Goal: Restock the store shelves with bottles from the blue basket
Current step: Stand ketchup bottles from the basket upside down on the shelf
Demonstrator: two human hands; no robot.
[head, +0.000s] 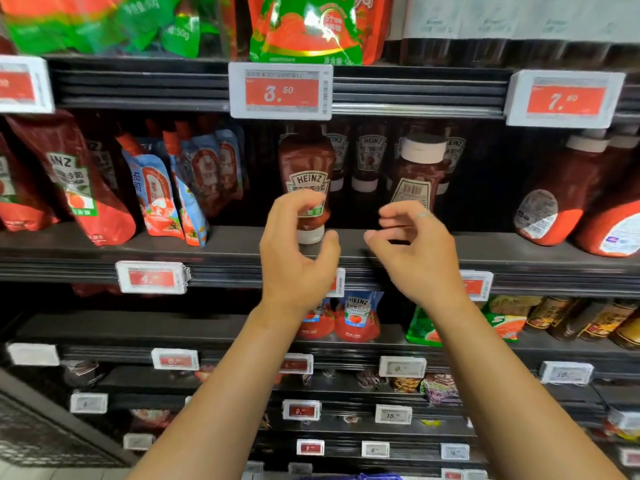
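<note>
A Heinz ketchup bottle (306, 174) stands cap-down at the front of the middle shelf (225, 244). My left hand (298, 258) is just in front of it. Its loosely curved fingers cover the lower label and its thumb lies beside the white cap, with no clear grip. To the right, a second ketchup bottle (419, 168) stands cap-up with its back label facing me. My right hand (415, 251) hovers before its lower part with fingers curled and nothing between them. More Heinz bottles (369, 157) stand in rows behind. A sliver of the blue basket (360, 477) shows at the bottom edge.
Red and blue sauce pouches (156, 195) lean on the left of the same shelf, and large ketchup bottles (561, 199) stand on the right. Price tags (280, 91) hang from the shelf edges. Shelves below hold pouches (356, 317) and dark bottles (588, 320).
</note>
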